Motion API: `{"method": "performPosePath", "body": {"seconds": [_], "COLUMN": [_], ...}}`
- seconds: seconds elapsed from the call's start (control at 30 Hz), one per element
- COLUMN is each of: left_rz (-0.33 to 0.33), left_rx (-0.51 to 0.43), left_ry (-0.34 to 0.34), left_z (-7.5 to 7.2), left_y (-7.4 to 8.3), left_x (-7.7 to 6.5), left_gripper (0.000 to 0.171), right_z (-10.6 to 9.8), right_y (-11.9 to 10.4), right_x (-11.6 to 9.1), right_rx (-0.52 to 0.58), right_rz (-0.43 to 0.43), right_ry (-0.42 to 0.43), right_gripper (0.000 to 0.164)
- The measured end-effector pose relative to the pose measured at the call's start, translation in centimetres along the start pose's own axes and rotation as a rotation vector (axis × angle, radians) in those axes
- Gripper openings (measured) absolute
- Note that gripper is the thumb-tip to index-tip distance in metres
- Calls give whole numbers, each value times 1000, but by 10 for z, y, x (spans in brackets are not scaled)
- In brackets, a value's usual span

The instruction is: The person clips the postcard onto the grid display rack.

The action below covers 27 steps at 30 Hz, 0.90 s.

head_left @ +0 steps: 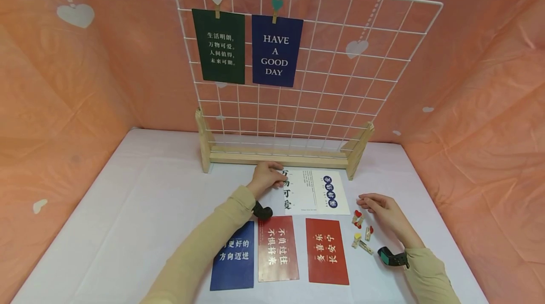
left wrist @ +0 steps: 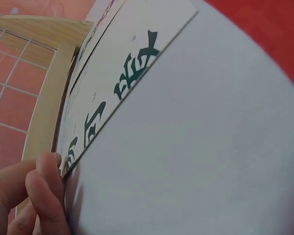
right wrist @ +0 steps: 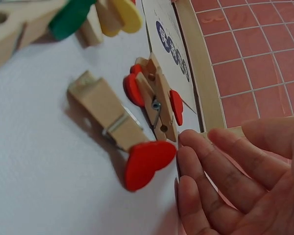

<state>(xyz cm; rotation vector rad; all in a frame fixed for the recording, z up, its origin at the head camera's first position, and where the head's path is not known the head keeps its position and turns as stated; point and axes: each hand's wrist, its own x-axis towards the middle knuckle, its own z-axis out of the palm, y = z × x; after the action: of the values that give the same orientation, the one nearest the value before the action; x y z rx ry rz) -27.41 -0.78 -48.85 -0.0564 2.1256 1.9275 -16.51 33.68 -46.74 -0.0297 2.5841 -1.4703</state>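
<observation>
My left hand [head_left: 268, 177] is at the left edge of a white card with large dark characters [head_left: 294, 200]; its fingertips pinch the card's edge near the far corner. In the left wrist view that card [left wrist: 95, 105] slants away from the curled fingers [left wrist: 44, 188]. Beside it lies a white card with blue round characters [head_left: 334, 192]. My right hand [head_left: 385, 211] hovers with loosely bent fingers beside several wooden clips. Closest to its fingertips in the right wrist view are a red-heart clip [right wrist: 112, 117] and a pair of clips [right wrist: 159, 100]; it holds nothing.
A white wire grid [head_left: 332, 58] stands in a wooden base [head_left: 276, 157]. Clipped to it are a green card [head_left: 221, 69] and a blue card [head_left: 274, 31]. In front lie a blue card [head_left: 232, 275] and two red cards [head_left: 278, 230], [head_left: 328, 223].
</observation>
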Motion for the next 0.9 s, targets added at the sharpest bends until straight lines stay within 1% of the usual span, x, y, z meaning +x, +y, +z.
{"method": "performPosePath", "body": {"seconds": [0.3,0.57,0.9], "left_rz": [-16,-27,-3], "left_rx": [8,37,25], "left_ry": [0,33,18], "left_z": [0,2,0], "left_y": [1,4,0], "left_x": [-2,-4,-3], "left_gripper": [37,36,39], "right_z": [1,2,2], "right_y": [-1,-1,-2], "right_x": [-1,-1,-1], "right_rx": [11,0,-3], "right_rz": [10,12,20], "right_ry": [5,1,-3], "right_gripper": [37,38,38]}}
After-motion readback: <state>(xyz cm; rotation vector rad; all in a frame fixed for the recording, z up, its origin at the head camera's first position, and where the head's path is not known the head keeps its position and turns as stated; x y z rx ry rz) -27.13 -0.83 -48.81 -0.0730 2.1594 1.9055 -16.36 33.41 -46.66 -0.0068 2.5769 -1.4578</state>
